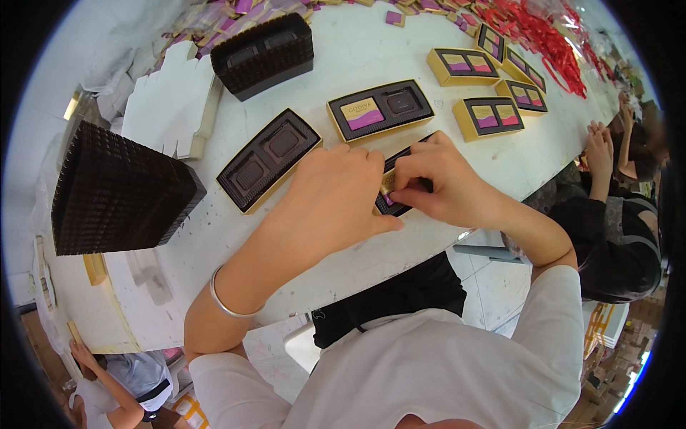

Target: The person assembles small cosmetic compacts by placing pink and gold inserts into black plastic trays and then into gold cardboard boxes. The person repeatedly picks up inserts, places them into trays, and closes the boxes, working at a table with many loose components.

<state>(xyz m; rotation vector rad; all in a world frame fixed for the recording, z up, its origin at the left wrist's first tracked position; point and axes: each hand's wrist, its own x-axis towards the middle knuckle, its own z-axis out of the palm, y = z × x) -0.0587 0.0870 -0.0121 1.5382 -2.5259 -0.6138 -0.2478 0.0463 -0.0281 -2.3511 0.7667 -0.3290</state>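
Between my hands lies a gold box with a black insert, partly covered by them. My left hand rests along its left side, thumb stretched past the near end; its other fingertips are hidden. Thumb and bent fingers of my right hand pinch a small gold-and-purple square packet at the near compartment. Just beyond stands another gold box, with a similar packet in its left compartment and the right one bare. Left of my left hand, a box has two bare compartments.
Tall stacks of black inserts stand at left and back. White flat pieces lie between them. Several filled gold boxes sit at right, near red ribbons. Loose packets cover the far edge. Other people are on both sides.
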